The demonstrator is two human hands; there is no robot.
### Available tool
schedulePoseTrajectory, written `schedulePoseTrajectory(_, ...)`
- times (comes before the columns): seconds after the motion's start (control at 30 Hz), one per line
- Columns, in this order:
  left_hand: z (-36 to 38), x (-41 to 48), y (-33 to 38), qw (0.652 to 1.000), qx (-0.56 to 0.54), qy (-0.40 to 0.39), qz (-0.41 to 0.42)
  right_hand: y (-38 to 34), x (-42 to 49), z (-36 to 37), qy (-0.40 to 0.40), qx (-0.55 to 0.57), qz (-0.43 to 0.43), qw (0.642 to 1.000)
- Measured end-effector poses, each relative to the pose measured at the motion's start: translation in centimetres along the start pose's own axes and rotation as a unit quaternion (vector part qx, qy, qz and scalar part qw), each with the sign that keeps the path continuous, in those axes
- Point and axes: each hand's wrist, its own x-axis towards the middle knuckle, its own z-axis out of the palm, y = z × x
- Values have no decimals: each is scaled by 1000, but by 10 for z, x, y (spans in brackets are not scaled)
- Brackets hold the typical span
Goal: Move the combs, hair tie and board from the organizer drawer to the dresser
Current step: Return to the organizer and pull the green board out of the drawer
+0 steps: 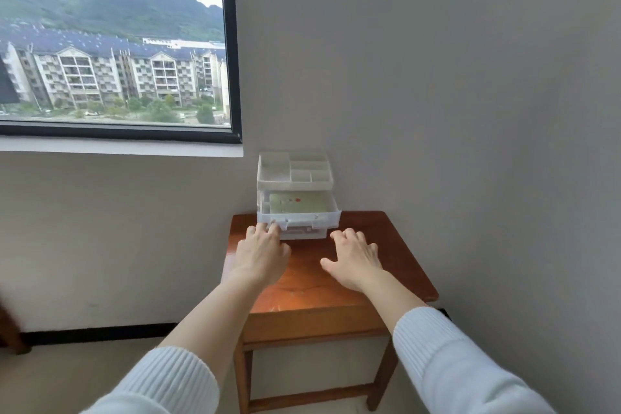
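- The white plastic organizer [295, 193] sits at the back of the wooden tabletop [396, 245], against the wall; its upper drawer [299, 212] is pulled out toward me.
- A pale green flat board [297, 202] lies inside that drawer; small marks on it, one red, are too blurred to name. I cannot make out combs or a hair tie.
- My left hand [262, 254] has its fingertips touching the drawer's front left corner, fingers loosely curled, holding nothing.
- My right hand [354, 260] hovers just in front of the organizer, fingers spread wide, empty.
- Judgement: the board looks thin, stiff and light, probably smooth. It nearly fills the drawer, so I would tip up its front edge, then pinch it there.
- Judgement: the organizer looks light and may slide; brace it.
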Motion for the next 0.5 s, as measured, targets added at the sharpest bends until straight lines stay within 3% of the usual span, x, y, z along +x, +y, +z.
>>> schedulePoseTrajectory(0.27, 44, 167, -15, 995, -77, -60, -13, 20, 172, 20, -16, 14, 49, 999)
schedulePoseTrajectory(0.5, 75, 238, -32, 985, -63, -136, -88, 34, 239, 50, -61, -1, 108, 992)
